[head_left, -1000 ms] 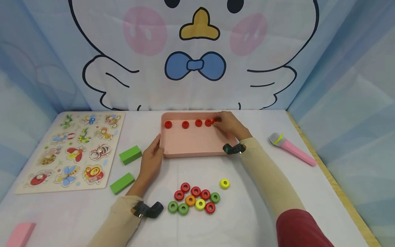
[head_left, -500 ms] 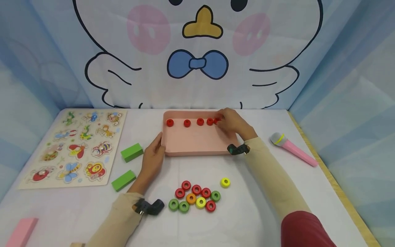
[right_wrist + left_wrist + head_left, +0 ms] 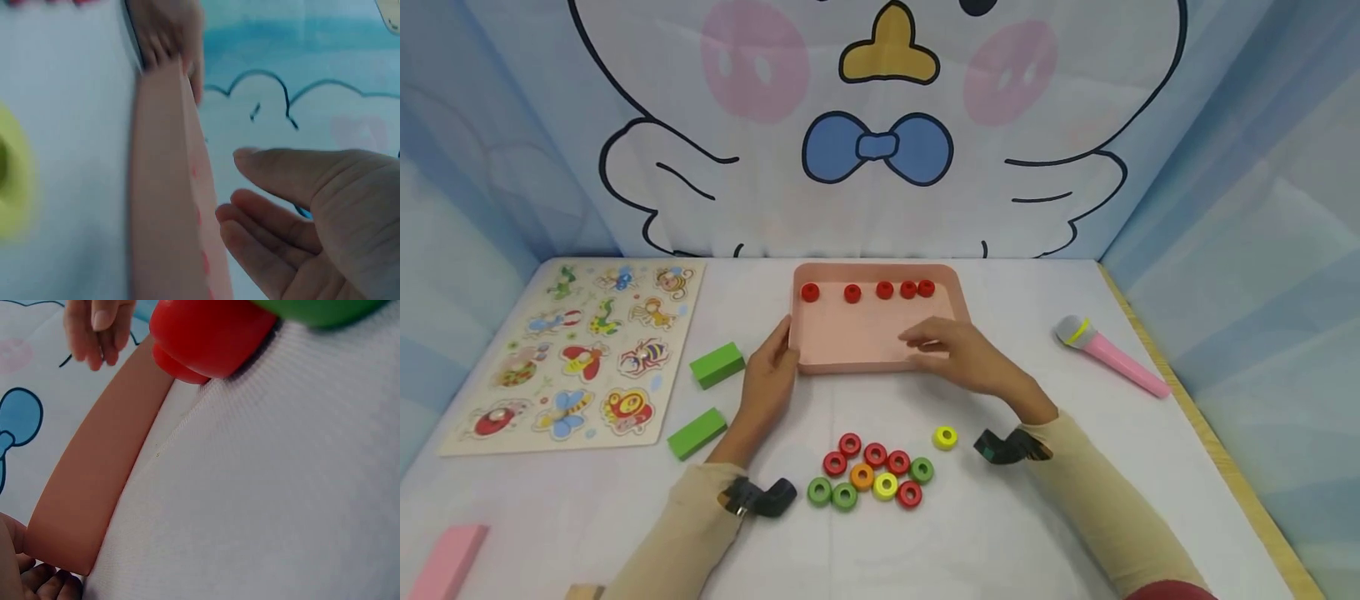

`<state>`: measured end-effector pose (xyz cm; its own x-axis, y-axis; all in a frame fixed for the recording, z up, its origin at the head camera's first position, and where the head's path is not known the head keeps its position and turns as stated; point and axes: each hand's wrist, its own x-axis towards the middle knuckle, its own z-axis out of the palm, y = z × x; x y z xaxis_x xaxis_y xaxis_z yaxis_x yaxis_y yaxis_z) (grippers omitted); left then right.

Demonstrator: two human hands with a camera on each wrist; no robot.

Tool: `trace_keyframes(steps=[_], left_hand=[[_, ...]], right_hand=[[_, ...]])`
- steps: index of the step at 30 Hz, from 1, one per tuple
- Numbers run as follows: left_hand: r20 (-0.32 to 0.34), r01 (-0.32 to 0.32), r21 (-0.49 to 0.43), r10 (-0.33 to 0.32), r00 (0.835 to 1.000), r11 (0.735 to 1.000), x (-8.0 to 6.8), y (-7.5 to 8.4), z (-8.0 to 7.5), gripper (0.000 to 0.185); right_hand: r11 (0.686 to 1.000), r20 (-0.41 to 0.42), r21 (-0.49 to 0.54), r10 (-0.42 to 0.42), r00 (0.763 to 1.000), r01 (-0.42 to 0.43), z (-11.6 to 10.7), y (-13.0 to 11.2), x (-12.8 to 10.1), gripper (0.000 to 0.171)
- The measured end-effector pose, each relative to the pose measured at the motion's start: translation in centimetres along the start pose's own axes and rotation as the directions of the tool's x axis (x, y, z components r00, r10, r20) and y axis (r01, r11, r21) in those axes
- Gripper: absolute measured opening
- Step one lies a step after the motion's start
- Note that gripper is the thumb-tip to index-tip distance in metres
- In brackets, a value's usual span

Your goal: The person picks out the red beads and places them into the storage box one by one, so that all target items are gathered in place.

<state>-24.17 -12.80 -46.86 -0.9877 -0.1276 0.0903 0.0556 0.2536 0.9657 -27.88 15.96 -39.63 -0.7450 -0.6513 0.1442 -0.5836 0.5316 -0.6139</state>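
Note:
A shallow pink tray (image 3: 857, 337) lies at the back of the table, with several red beads (image 3: 884, 289) in a row along its far side. My left hand (image 3: 767, 387) grips the tray's left front corner, thumb against the wall (image 3: 103, 462) in the left wrist view. Above the tray's front right part hovers my right hand (image 3: 958, 354), fingers loosely bent, with nothing between thumb and fingers in the right wrist view. Closer to me lies a loose cluster of red, green, yellow and orange ring beads (image 3: 862, 477); one yellow bead (image 3: 945, 437) sits apart at right.
Two green blocks (image 3: 718, 365) and an insect puzzle board (image 3: 580, 358) lie to the left. A pink toy microphone (image 3: 1112, 357) rests on the right near the table edge. A pink block (image 3: 451, 560) is at front left. A printed curtain (image 3: 880, 208) stands behind the table.
My right hand has let go of the rightmost red bead in the tray's row and drawn back toward me. The left hand stays at the tray's corner.

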Motion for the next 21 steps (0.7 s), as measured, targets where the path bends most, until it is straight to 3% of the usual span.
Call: trace_keyframes(steps=[5,11,21], left_hand=[[-0.001,-0.007,0.008,0.007,1.000,1.000,0.2,0.2,-0.2,0.054],[-0.013,0.011,0.002,-0.011,1.000,1.000,0.1,0.2,-0.1,0.054],[-0.008,0.020,0.006,-0.020,1.000,1.000,0.0,0.2,0.0,0.054]], right_hand=[[0.986,0.114,0.124,-0.126,0.985,0.112,2.6,-1.4,-3.4,0.034],[0.977,0.224,0.193,-0.137,0.965,0.094,5.1,-2.2,-5.9,0.031],[0.976,0.185,0.192,-0.137,0.973,0.101,6.8,-2.5,-6.9,0.026]])
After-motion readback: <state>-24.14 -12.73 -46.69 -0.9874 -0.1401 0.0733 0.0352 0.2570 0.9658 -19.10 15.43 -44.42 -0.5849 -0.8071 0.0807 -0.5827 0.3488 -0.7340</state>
